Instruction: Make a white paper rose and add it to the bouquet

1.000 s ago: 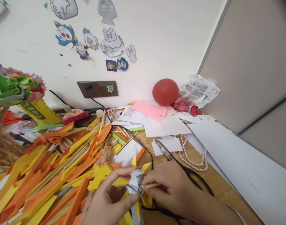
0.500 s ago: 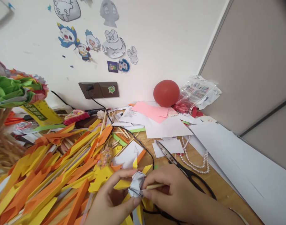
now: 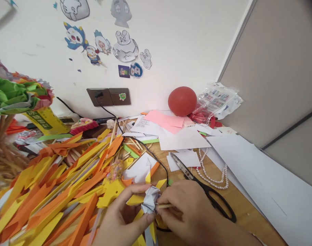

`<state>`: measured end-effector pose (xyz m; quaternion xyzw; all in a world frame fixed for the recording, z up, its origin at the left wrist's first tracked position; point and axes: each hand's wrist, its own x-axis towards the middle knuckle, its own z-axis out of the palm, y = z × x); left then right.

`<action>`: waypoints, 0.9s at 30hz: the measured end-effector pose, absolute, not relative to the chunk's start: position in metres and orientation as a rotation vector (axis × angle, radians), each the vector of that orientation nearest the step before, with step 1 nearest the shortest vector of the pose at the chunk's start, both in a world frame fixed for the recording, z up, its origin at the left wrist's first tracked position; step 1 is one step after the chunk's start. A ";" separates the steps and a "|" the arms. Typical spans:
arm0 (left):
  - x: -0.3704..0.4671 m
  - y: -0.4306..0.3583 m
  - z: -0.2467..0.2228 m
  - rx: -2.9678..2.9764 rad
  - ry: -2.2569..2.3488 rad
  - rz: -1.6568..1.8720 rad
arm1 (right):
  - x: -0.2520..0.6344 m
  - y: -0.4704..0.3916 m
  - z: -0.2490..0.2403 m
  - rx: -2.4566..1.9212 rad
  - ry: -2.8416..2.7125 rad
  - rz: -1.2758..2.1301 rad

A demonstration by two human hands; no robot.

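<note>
A small folded white paper piece sits between my hands at the lower middle. My left hand is closed round it, thumb below and forefinger above. My right hand pinches a thin wooden stick, whose tip meets the right side of the white paper. How deep the stick goes in is hidden. Yellow folded strips poke out behind and below the fingers. Black-handled scissors lie just beyond my right hand, blades pointing away to the left.
Orange and yellow paper strips pile up on the left. Paper flowers stand at far left. A black cable crosses the wooden table. White sheets, a pearl string and a red balloon lie right and behind.
My right hand has turned slightly, so less of the stick shows. The white paper has shifted a little between my fingers. The camera view has moved slightly.
</note>
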<state>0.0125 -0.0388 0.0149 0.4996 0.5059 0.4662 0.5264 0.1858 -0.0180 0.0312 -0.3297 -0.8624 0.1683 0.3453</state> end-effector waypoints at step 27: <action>0.021 -0.043 0.022 0.972 1.181 1.167 | 0.187 -0.018 0.036 -1.099 -2.166 0.818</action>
